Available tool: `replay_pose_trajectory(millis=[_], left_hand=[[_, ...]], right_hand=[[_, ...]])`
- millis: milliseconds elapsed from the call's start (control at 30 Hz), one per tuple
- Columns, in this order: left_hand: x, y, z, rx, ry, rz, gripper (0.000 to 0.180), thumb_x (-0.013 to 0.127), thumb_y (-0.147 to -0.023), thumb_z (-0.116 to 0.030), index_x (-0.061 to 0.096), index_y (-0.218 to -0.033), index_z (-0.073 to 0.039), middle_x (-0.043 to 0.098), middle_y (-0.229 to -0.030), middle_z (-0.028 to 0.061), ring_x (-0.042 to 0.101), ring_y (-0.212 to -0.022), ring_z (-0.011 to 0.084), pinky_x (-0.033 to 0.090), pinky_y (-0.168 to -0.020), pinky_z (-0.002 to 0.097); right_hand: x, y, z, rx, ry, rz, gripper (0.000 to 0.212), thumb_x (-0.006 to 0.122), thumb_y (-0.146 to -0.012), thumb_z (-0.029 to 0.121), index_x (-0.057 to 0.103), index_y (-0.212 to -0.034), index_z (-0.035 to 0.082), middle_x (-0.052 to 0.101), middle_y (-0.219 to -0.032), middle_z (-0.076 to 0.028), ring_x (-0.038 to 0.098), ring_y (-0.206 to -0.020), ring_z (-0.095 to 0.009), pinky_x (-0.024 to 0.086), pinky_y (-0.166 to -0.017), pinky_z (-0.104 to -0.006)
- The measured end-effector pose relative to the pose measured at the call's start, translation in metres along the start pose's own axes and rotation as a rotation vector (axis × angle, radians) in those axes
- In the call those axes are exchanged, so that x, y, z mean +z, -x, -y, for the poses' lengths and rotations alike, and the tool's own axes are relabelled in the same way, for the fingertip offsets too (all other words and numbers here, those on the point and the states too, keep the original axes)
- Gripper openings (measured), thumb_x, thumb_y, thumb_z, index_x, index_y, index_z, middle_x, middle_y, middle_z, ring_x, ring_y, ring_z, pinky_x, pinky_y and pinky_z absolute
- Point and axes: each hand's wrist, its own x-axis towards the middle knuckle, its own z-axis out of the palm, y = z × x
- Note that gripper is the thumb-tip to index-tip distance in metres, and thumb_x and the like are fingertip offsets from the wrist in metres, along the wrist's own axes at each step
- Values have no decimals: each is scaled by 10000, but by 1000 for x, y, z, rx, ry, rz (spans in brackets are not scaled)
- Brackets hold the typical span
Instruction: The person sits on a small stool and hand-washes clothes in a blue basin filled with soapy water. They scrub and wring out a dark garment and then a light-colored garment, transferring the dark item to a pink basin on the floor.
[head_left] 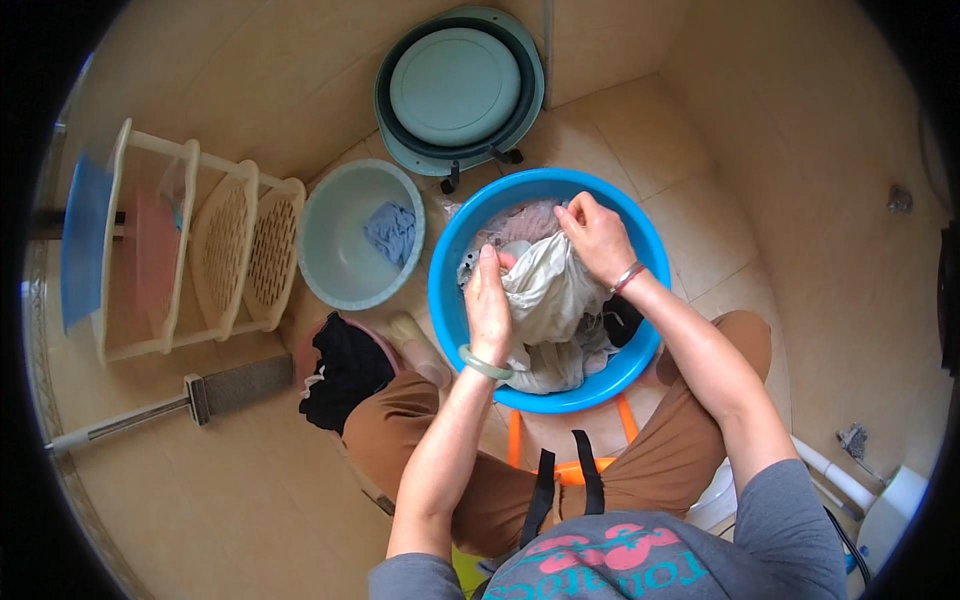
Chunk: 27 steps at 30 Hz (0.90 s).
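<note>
A large blue basin (640,370) stands in front of me, filled with laundry. Both my hands are over it, gripping a white cloth garment (545,290) that bunches and hangs down into the basin. My left hand (489,310), with a green bangle at its wrist, is closed on the garment's left side. At the upper right, my right hand (597,240) pinches the same garment between thumb and fingers. Behind the white garment lies a pale pink lacy cloth (530,222). A black piece of clothing (622,318) shows at the basin's right side.
Left of the blue basin sits a pale green basin (318,235) with a blue cloth (391,233). Folding basins (455,85) lean on the far wall. A cream rack (192,250), a flat mop (240,390) and dark clothing (345,375) are at left. An orange stand (514,438) shows below the basin.
</note>
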Motion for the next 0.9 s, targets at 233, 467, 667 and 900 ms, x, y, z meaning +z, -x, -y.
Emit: replay_pose_trajectory(millis=[233, 467, 667, 900], left_hand=[[4, 32, -39, 903, -1053, 158, 404, 718, -785, -256, 616, -1121, -57, 635, -1071, 155, 583, -1032, 278, 375, -1012, 432], [-7, 27, -51, 688, -356, 183, 199, 711, -791, -15, 634, -969, 26, 568, -779, 89, 541, -702, 171, 433, -662, 255], [-27, 27, -68, 514, 187, 81, 163, 630, -894, -128, 624, -1005, -8, 607, -904, -3, 527, -811, 71, 419, -743, 218], [-49, -29, -8, 81, 292, -64, 342, 530, -920, -313, 593, -1092, -24, 625, -1041, 74, 577, -974, 171, 446, -883, 310]], right_hand=[[-27, 16, 43, -36, -717, 465, 105, 613, -864, 115, 600, -905, 18, 599, -866, -4, 549, -838, -64, 472, -787, -240], [-20, 19, -1, -266, 207, 510, 829, 671, -678, 189, 332, -1432, 125, 364, -1449, -160, 270, -1395, -314, 241, -1107, -458], [-18, 20, -14, -315, -269, 348, 216, 675, -702, 110, 473, -760, 59, 634, -1112, -105, 581, -1068, -275, 438, -922, -349], [-53, 17, 27, 186, -1121, 143, 165, 504, -744, 54, 488, -908, 56, 510, -774, 6, 476, -711, -80, 379, -654, -213]])
